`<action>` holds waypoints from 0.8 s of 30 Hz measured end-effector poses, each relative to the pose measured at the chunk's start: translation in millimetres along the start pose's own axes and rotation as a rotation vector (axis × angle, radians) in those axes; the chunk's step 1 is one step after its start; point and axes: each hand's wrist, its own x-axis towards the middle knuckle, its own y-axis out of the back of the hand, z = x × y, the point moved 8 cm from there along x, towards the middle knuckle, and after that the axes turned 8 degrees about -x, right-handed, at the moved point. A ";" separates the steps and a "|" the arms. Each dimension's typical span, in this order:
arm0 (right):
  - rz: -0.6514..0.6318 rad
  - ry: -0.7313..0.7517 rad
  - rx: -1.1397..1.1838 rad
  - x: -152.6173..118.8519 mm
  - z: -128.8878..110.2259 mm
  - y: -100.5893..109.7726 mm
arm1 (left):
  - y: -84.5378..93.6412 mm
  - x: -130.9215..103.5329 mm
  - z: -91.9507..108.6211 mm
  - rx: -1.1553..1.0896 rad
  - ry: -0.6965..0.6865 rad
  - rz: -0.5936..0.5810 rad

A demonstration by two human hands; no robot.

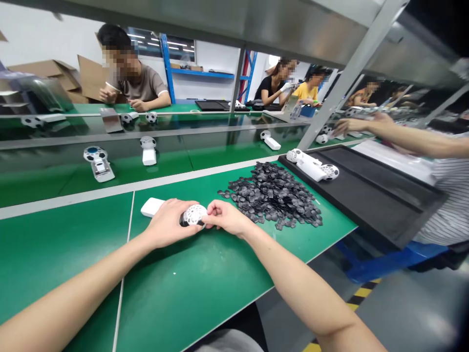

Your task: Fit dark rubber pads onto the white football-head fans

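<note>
My left hand (168,222) is wrapped round a white device (152,207), whose handle sticks out to the left. Its round football-patterned head (195,215) shows between thumb and fingers, mostly white on top with black patches at the left side. At the right edge of that head my right hand (223,217) is closed in a pinch; whatever lies between its fingertips is too small to make out. A spread heap of small black pieces (274,193) lies on the green table (205,274), just beyond and to the right of my right hand.
A black tray (381,186) at the right holds white football-headed devices (311,165). More devices (148,150) lie on the green conveyor (190,151) beyond a pale rail. A slanted metal post (344,83) rises near the tray. Several people sit across; another person's arms (406,134) reach in from the right.
</note>
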 end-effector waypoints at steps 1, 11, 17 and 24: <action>0.002 -0.001 -0.016 -0.6 -0.7 0.3 | -0.1 0.1 0.3 -0.006 0.006 0.000; 0.015 0.098 -0.042 -4.4 -4.1 1.7 | -2.5 0.4 -1.8 -0.032 0.036 0.008; 0.093 0.135 -0.178 -9.5 -8.5 5.5 | -2.8 0.6 1.9 -0.030 0.020 0.043; 0.189 0.241 -0.239 -15.5 -17.2 1.9 | -5.7 -1.5 0.2 0.021 0.018 0.049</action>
